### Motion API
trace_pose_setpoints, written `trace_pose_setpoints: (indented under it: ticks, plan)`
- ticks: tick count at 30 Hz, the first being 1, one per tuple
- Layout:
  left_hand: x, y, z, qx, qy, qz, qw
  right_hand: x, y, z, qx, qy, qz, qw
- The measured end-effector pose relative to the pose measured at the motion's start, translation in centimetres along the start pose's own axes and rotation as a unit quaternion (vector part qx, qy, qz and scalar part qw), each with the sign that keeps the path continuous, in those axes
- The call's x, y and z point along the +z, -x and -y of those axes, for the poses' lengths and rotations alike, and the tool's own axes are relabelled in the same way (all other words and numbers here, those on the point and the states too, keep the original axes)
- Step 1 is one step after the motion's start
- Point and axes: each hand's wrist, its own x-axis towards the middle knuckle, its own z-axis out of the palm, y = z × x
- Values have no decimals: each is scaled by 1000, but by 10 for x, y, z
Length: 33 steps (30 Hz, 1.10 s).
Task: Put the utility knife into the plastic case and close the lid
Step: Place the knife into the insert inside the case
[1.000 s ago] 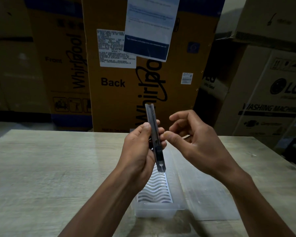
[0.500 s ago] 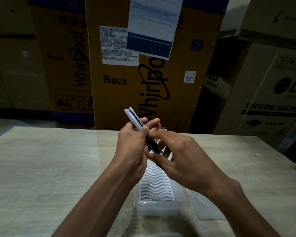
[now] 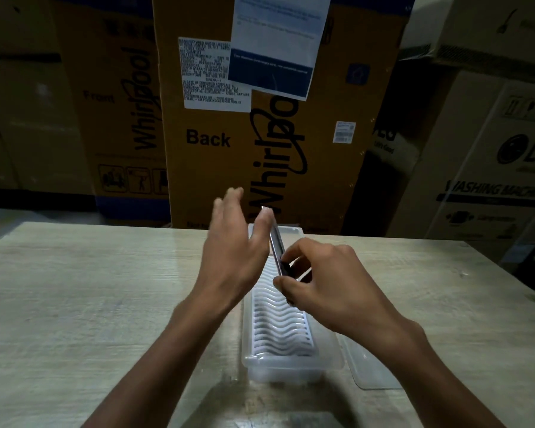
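Observation:
My right hand [image 3: 328,279] pinches the lower end of the slim metal utility knife [image 3: 277,245], which slants up and away over the case. My left hand [image 3: 233,251] is open, fingers spread and blurred, its thumb tip touching the knife's far end. Below both hands lies the long clear plastic case [image 3: 291,362] with a white wavy ribbed insert [image 3: 278,322], lengthwise on the table. Its clear lid [image 3: 371,369] lies flat on the table just right of the case, partly hidden by my right forearm.
The pale wood-grain table [image 3: 90,304] stretches left and right of the case. Tall cardboard appliance boxes [image 3: 217,140] stand right behind its far edge, with more boxes [image 3: 491,180] at the right. The room is dim.
The knife passed from my left hand to my right hand and came lower over the case. My left hand opened and its fingers lifted away.

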Motion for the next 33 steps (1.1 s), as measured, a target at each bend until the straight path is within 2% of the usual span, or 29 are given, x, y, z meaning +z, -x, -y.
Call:
trace_pose_setpoints:
  ticks: [3, 6, 10, 20, 33]
  plan:
    - [-6, -8, 15, 85, -170, -46, 981, 15, -1, -1, 36, 28, 27, 999]
    - [-13, -12, 21, 122, -230, -65, 963, 32, -1, -4, 51, 64, 59, 995]
    - [-18, -15, 26, 130, -281, -67, 949, 44, -1, -7, 78, 91, 90, 989]
    - [-21, -15, 30, 102, -291, -55, 950, 47, -6, -1, 69, 150, 115, 980]
    - [-21, -14, 28, 91, -281, -45, 954, 54, -3, -2, 62, 170, 99, 979]
